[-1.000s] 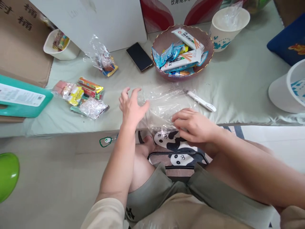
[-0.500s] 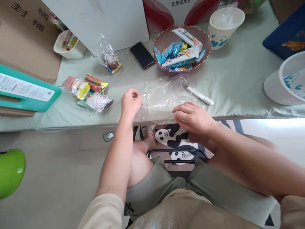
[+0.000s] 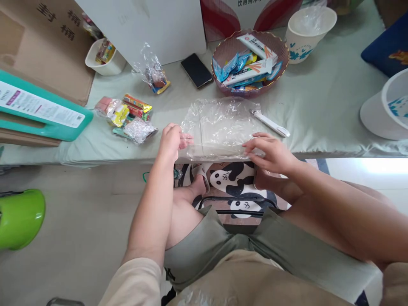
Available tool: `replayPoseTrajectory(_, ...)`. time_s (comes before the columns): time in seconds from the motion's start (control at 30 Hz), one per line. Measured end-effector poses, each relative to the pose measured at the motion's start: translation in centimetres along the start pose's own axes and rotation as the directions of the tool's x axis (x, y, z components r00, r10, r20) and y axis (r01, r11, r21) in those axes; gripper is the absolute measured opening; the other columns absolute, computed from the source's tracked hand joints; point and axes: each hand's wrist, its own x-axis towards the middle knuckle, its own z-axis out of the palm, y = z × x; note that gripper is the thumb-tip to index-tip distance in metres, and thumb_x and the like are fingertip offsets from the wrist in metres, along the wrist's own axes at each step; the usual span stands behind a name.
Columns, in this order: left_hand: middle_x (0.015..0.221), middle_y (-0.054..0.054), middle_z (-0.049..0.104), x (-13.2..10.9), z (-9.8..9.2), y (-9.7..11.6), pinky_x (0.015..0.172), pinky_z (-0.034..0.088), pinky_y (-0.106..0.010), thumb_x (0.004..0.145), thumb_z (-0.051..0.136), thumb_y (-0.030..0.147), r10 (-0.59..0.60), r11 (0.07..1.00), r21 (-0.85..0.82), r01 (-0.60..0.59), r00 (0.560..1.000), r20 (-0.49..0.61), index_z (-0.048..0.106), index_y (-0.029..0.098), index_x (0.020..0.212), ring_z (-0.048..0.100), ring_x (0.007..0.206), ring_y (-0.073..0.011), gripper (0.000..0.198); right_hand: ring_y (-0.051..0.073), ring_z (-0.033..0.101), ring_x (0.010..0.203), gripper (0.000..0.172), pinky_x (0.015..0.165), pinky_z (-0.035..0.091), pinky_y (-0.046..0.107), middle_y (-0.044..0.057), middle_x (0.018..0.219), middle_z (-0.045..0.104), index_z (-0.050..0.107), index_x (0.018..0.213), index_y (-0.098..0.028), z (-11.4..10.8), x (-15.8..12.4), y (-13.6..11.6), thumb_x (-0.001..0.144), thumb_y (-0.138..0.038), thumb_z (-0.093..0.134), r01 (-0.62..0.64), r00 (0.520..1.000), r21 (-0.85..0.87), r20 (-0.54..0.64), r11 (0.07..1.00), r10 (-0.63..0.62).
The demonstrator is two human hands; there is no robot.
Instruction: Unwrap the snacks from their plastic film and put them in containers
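Note:
A clear plastic bag (image 3: pixel 223 125) lies spread flat at the front edge of the cloth-covered table, its film creased and shiny. At its lower left corner is my left hand (image 3: pixel 174 141), fingers stretched out over the film. My right hand (image 3: pixel 270 152) rests by the lower right corner, its fingers apart and the tips touching the plastic. Just right of the bag lies a slim white tool (image 3: pixel 270 123), which looks like a box cutter; the bag's edge meets its far end.
Behind the bag stands a scalloped bowl (image 3: pixel 219 87) of wrapped snacks, beside a phone (image 3: pixel 196 70). Loose snack packs (image 3: pixel 137 111) lie to the left. Paper cups (image 3: pixel 307 40) and a white bin (image 3: pixel 372 112) are on the right. A teal panel (image 3: pixel 75 127) juts in at left.
The bag has flattened and spread wider. My left fingers have gone from a pinch to stretched out, and my right hand has shifted slightly right. The view has moved a little.

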Motion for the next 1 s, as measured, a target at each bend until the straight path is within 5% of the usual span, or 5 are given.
replayPoseTrajectory(0.23,0.087,-0.002,0.073,1.4,-1.1,-2.0,0.045,0.038,-0.024,0.077,0.052,0.012,0.270,0.930,0.268,-0.251,0.962,-0.036,0.054,0.022,0.087,0.051,0.047,-0.0094,0.015,0.013,0.062,0.053,0.014,0.053,0.051,0.031,-0.004,0.064,0.061,0.051,0.086,-0.027,-2.1,0.8,-1.8,0.089,-0.026,0.065,-0.386,0.823,0.449,-0.227,0.806,0.521)
replayPoseTrajectory(0.37,0.136,-0.007,0.067,1.8,-2.3,-3.8,0.086,0.059,-0.033,0.069,0.053,0.000,0.544,0.611,0.427,-0.667,0.745,0.386,0.065,0.024,0.119,0.069,0.106,-0.0196,0.056,0.010,0.055,0.045,0.020,0.045,0.047,0.028,-0.006,0.062,0.057,0.051,0.085,-0.028,-2.2,1.8,-1.5,0.087,-0.025,0.070,-0.433,0.719,0.538,-0.278,0.723,0.637)
replayPoseTrajectory(0.53,0.169,-0.009,0.041,1.5,-2.8,-4.7,0.131,0.030,-0.057,0.074,0.065,0.004,0.479,0.380,0.378,-0.844,0.529,0.700,0.055,0.027,0.148,0.031,0.160,-0.0328,0.078,0.008,0.048,0.039,0.024,0.033,0.033,0.025,-0.005,0.067,0.057,0.048,0.088,-0.028,-2.0,2.4,0.1,0.091,-0.033,0.072,-0.505,0.610,0.580,-0.285,0.639,0.740)
replayPoseTrajectory(0.77,0.141,-0.008,0.069,2.5,-0.6,-3.3,0.127,0.037,-0.053,0.088,0.072,0.034,0.660,0.480,0.270,-0.835,0.546,0.516,0.081,0.025,0.097,0.051,0.148,-0.0314,0.016,0.010,0.050,0.043,0.022,0.038,0.037,0.028,-0.002,0.073,0.061,0.048,0.096,-0.029,-2.0,2.3,2.1,0.098,-0.046,0.062,-0.538,0.649,0.449,-0.320,0.713,0.691)
replayPoseTrajectory(1.0,0.067,-0.006,0.071,2.9,0.8,-2.8,0.048,0.043,-0.024,0.088,0.061,0.039,0.460,0.876,0.052,-0.479,0.865,0.202,0.065,0.020,0.057,0.062,0.054,-0.0132,0.037,0.012,0.049,0.039,0.017,0.042,0.037,0.031,-0.005,0.060,0.059,0.052,0.102,-0.030,-2.1,1.7,2.2,0.096,-0.041,0.064,-0.630,0.661,0.256,-0.319,0.733,0.679)
